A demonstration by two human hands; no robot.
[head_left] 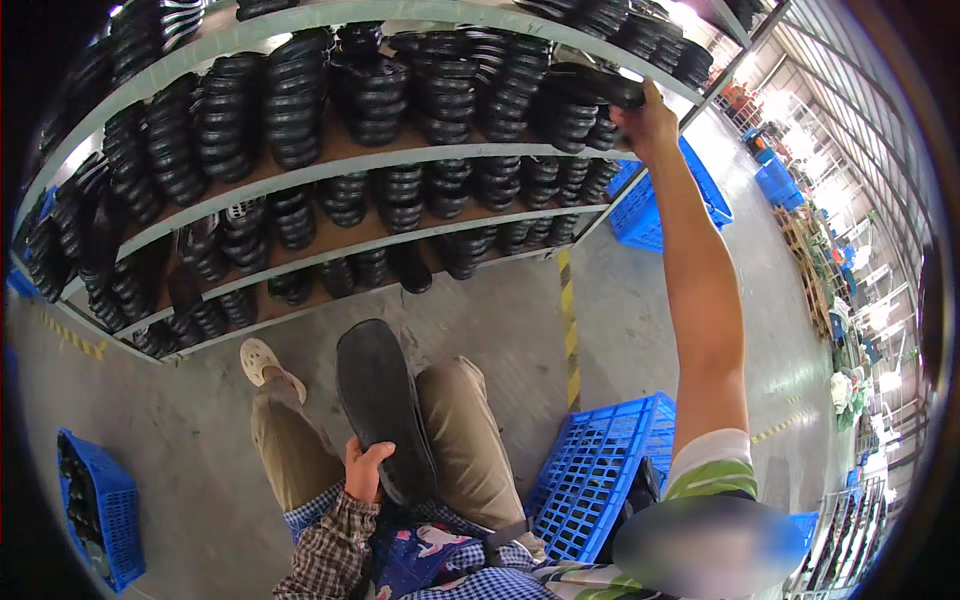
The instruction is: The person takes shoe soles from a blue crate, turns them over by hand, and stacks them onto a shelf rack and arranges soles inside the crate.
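My left hand (366, 470), in a brown checked sleeve, is closed round the heel end of a black shoe sole (375, 375). The sole stands out in front of my legs, its broad toe end pointing at the rack; a second edge shows along its right side. My right hand is not in view. At my right, a co-worker's bare arm stretches up to the rack, and that person's hand (652, 128) grips a black shoe sole (620, 91) at the right end of an upper shelf.
A metal rack (400, 160) with several shelves of stacked black soles spans the far side. Blue crates stand near my right (600, 470), at the left (105, 510) and beyond the rack's right end (640, 215). Yellow-black tape (570, 340) marks the floor.
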